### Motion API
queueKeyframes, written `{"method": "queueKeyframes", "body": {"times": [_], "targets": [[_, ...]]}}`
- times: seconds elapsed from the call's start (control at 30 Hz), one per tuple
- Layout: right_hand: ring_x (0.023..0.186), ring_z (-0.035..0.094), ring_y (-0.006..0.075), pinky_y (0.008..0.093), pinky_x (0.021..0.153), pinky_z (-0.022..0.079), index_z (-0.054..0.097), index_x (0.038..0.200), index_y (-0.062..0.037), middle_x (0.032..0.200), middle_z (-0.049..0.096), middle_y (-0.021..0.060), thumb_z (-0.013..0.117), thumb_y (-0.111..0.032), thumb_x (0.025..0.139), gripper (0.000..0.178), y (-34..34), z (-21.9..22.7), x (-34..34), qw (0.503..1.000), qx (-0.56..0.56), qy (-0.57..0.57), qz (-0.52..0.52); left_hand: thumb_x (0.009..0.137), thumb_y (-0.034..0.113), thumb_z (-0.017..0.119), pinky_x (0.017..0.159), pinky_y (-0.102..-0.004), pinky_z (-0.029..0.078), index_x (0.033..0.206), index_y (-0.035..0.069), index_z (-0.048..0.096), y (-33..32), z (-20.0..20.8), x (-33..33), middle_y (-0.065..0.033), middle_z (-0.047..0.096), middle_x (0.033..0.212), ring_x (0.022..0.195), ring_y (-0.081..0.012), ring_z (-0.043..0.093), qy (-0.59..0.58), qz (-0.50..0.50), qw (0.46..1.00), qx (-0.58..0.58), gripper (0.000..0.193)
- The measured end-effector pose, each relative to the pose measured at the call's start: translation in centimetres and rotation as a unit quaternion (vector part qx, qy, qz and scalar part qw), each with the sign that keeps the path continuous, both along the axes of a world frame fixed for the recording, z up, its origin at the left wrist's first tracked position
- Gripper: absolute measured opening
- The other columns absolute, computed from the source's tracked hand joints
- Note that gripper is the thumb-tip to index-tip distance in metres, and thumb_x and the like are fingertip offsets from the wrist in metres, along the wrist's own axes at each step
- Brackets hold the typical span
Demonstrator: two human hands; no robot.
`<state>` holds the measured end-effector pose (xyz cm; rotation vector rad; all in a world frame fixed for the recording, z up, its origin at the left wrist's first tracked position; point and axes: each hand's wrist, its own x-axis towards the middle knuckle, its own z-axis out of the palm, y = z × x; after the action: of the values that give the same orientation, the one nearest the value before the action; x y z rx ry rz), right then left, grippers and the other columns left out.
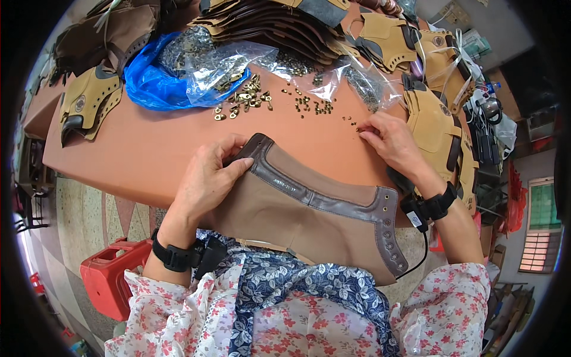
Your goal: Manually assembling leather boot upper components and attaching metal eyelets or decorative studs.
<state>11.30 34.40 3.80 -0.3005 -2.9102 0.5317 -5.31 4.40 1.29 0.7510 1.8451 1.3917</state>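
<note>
My left hand (215, 169) grips the upper corner of a brown shoe upper (297, 223), its thumb lying on the dark leather trim. The piece slants across my lap and the table's near edge. Metal eyelets line its right-hand edge, with two plain brass ones at the top. Over the tabletop, my right hand (389, 140) is closed in a pinch beside a few tiny brass fittings (350, 121). What its fingertips hold is too small to name. Farther left lie a cluster of small brass fittings (315, 107) and a heap of brass lace hooks (250, 98).
A blue plastic bag (151, 86) and clear bags of metal fittings (366, 86) lie behind the heaps on the orange-brown table (148, 160). Stacked shoe uppers (279, 33) line the back; tan ones (431, 122) sit at right. A red stool (107, 279) stands below left.
</note>
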Motion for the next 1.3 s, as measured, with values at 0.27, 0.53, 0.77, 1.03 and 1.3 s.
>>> {"method": "queueKeyframes", "body": {"times": [0.27, 0.53, 0.77, 1.03, 1.3], "targets": [[0.081, 0.063, 0.0339, 0.0416, 0.072, 0.05, 0.066, 0.09, -0.0022, 0.085, 0.065, 0.0151, 0.066, -0.012, 0.083, 0.012, -0.3, 0.3, -0.5, 1.0, 0.007, -0.019, -0.006, 0.09, 0.001, 0.061, 0.081, -0.0236, 0.049, 0.115, -0.004, 0.06, 0.0, 0.3, 0.1, -0.004, 0.068, 0.099, 0.089, -0.0086, 0.061, -0.001, 0.005, 1.0, -0.003, 0.025], [0.082, 0.062, 0.0361, 0.0434, 0.072, 0.049, 0.064, 0.089, -0.0026, 0.084, 0.063, 0.0149, 0.064, -0.011, 0.085, 0.01, -0.5, 0.4, -0.8, 0.999, 0.041, -0.013, 0.026, 0.091, 0.001, 0.06, 0.081, -0.0236, 0.049, 0.115, -0.004, 0.06, -0.2, 0.4, 0.1, -0.0041, 0.068, 0.099, 0.089, -0.0088, 0.061, 0.0, 0.008, 1.0, -0.004, 0.025], [0.083, 0.061, 0.0364, 0.0421, 0.072, 0.048, 0.064, 0.09, -0.0004, 0.085, 0.062, 0.0167, 0.065, -0.008, 0.084, 0.01, 0.0, -0.2, -0.3, 0.999, 0.0, 0.02, 0.034, 0.09, 0.001, 0.061, 0.081, -0.0235, 0.049, 0.115, -0.004, 0.06, -0.1, 0.3, 0.1, -0.0039, 0.068, 0.099, 0.089, -0.0089, 0.061, 0.013, 0.008, 1.0, -0.008, 0.026], [0.079, 0.063, 0.0289, 0.0354, 0.071, 0.049, 0.066, 0.091, 0.001, 0.084, 0.064, 0.0147, 0.066, -0.005, 0.083, 0.011, 0.5, -0.6, -0.1, 0.996, -0.085, 0.002, -0.018, 0.089, 0.0, 0.061, 0.082, -0.0238, 0.049, 0.116, -0.005, 0.06, -0.1, 0.2, 0.1, -0.0042, 0.068, 0.1, 0.09, -0.0089, 0.061, 0.003, 0.007, 1.0, 0.002, 0.028], [0.075, 0.063, 0.0194, 0.0309, 0.071, 0.05, 0.067, 0.096, 0.0014, 0.085, 0.066, 0.0113, 0.065, -0.004, 0.083, 0.014, 1.2, -0.9, 0.2, 0.983, -0.177, -0.017, -0.051, 0.089, 0.0, 0.061, 0.081, -0.0241, 0.049, 0.115, -0.004, 0.06, -0.1, 0.3, 0.2, -0.0043, 0.068, 0.1, 0.089, -0.0089, 0.061, 0.002, 0.01, 1.0, 0.006, 0.026]]}}
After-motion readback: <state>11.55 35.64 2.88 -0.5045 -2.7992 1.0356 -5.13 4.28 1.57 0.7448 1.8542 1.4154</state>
